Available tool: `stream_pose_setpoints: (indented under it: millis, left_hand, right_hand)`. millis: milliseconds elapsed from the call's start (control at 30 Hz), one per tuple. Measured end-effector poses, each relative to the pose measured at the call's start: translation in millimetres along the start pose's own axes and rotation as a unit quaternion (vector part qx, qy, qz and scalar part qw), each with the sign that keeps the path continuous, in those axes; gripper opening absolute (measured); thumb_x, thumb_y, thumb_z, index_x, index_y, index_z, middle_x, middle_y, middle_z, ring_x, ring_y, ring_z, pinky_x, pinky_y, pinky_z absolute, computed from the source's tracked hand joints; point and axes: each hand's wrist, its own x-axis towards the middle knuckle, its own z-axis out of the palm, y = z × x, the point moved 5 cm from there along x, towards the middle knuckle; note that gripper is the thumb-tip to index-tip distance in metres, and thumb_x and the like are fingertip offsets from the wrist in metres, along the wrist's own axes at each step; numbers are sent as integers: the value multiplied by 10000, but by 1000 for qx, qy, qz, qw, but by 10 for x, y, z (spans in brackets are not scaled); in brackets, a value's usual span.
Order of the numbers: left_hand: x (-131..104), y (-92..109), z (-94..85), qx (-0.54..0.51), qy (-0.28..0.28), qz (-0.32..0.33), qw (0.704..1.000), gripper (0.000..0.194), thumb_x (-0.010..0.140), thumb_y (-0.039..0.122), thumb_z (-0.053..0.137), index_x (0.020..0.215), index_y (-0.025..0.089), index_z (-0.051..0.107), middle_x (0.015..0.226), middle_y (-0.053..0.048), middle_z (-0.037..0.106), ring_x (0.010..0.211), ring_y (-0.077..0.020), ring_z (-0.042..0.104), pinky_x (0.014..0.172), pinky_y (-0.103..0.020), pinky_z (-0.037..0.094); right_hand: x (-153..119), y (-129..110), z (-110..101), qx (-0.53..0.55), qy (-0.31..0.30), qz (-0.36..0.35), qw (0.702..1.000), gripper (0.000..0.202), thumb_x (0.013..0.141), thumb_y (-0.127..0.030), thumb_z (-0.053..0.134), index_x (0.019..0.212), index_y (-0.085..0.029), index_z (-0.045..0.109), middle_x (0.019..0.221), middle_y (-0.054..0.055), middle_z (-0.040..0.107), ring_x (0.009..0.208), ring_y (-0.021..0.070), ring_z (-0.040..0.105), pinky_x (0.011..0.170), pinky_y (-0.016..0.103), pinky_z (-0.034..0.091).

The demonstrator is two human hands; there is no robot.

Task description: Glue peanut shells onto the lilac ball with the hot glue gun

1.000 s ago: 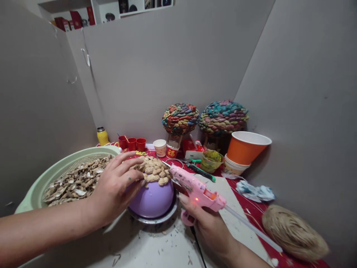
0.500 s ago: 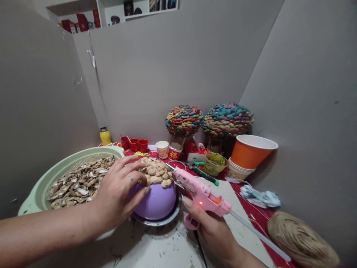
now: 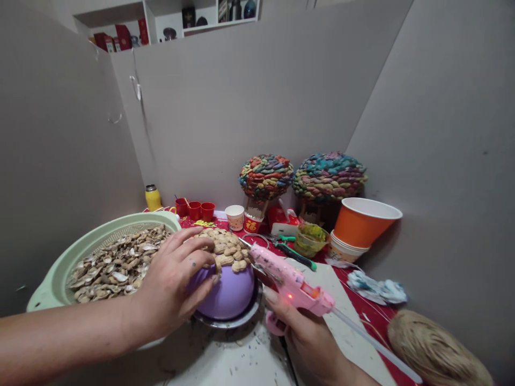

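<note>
A purple dome (image 3: 227,297), like an upturned bowl or balloon, rests in a round metal dish (image 3: 245,321). Peanut shells (image 3: 227,246) cover its upper part. My left hand (image 3: 177,279) curves around the dome's left side, thumb and fingertips closed at a peanut shell (image 3: 218,266) on the lower edge of the covering; the fingers partly hide it. In my right hand (image 3: 306,332) is a pink hot glue gun (image 3: 292,279), its orange light on. A clear glue stick (image 3: 374,340) sticks out of its back, and the nozzle points at the shells' right edge.
To the left stands a green colander (image 3: 48,279) full of shell halves (image 3: 116,265). Behind are red cups (image 3: 195,210), a paper cup (image 3: 234,219), two colourful shell-covered treetops (image 3: 266,177), pliers (image 3: 295,254) and an orange paper bucket (image 3: 364,225). A twine bundle (image 3: 436,348) lies at right.
The view has tilted slightly, so everything sits a little lower in the picture. Both hands keep nearly the same place at the dome.
</note>
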Motion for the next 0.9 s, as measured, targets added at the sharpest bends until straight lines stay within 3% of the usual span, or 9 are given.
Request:
stream_pose_setpoints:
  millis: [267,433,567,900]
  left_hand:
    - [26,48,37,-7,14,-4,1000,126,861,160,611,975,210,597,1161,-79,650,1219,-267,498,1030,-518,413]
    - [35,104,54,-31,47,-14,998,115,851,141,619,953,195,616,1141,-91,658,1179,-262,524,1000,-507,440]
    - [31,126,53,-48,61,-25,997,99,844,123,617,920,186,631,1106,-93,672,1156,-258,536,990,-502,450]
    - [24,213,121,-17,57,-23,998,97,828,165,653,919,197,667,1139,-86,660,1192,-278,499,1038,-511,410]
  right_hand:
    - [-12,-19,15,-7,-13,0,1000,543,675,-686,731,580,-194,523,544,-30,452,521,118,404,506,259,371]
    - [-20,-36,23,8,-11,2,1000,522,655,-682,751,672,-190,577,569,-36,460,532,116,396,508,252,385]
    - [-20,-27,8,-11,-9,-11,1000,523,670,-677,743,620,-193,552,571,-21,482,548,130,422,535,271,396]
    - [-20,45,-18,4,-3,-2,1000,513,686,-651,745,611,-200,515,552,-38,436,523,117,382,498,261,347]
